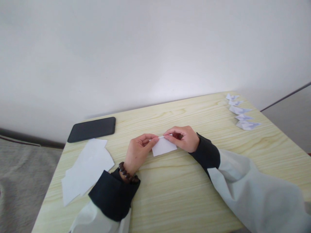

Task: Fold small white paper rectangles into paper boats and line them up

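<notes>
A small white sheet of paper (164,148) is held at its far edge over the middle of the wooden table. My left hand (140,149) pinches the left part of that edge between thumb and fingers. On the right part, my right hand (183,138) pinches the same edge, its thumb close to the left thumb. A narrow fold seems to run along the edge between the two thumbs. The fingertips behind the paper are partly hidden.
Loose white paper sheets (85,168) lie overlapping on the left, below a black phone (91,129). Several folded paper figures (247,125) stand in a row at the far right. The wooden table (165,197) meets a white wall (155,58) at its back edge.
</notes>
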The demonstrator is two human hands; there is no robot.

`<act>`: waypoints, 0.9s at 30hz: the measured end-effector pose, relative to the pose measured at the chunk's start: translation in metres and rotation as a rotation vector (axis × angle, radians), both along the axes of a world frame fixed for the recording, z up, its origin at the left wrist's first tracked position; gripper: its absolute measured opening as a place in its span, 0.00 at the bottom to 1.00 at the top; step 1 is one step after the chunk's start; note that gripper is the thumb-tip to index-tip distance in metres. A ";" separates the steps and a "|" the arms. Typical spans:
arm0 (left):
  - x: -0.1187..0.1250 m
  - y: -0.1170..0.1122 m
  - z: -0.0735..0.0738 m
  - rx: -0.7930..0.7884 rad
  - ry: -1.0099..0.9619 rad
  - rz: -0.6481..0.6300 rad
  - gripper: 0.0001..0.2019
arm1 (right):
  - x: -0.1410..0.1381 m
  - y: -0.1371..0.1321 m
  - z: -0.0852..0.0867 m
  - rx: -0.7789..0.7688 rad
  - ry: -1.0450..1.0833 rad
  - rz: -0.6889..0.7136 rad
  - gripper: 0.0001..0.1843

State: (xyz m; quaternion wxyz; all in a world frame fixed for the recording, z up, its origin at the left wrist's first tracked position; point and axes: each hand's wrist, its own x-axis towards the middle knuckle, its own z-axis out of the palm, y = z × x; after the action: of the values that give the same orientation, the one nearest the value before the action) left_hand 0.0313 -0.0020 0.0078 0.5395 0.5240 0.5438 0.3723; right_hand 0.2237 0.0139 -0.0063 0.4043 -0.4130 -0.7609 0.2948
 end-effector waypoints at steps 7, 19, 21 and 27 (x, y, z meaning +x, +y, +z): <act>0.005 -0.005 -0.006 0.107 0.145 -0.053 0.14 | -0.004 0.000 -0.001 0.112 -0.064 0.056 0.05; 0.007 -0.010 0.000 0.363 0.451 -0.089 0.09 | -0.007 0.002 -0.008 0.174 -0.026 0.164 0.01; 0.005 -0.009 -0.001 0.343 0.444 -0.078 0.10 | -0.005 0.003 -0.009 0.172 -0.028 0.163 0.01; -0.004 -0.004 -0.007 0.239 0.359 -0.039 0.15 | 0.004 0.012 -0.008 0.174 -0.030 0.183 0.02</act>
State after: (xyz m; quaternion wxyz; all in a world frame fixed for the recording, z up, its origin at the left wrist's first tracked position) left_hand 0.0276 -0.0059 0.0013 0.3751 0.6525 0.5731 0.3243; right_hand 0.2282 0.0259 -0.0147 0.3986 -0.3096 -0.8240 0.2574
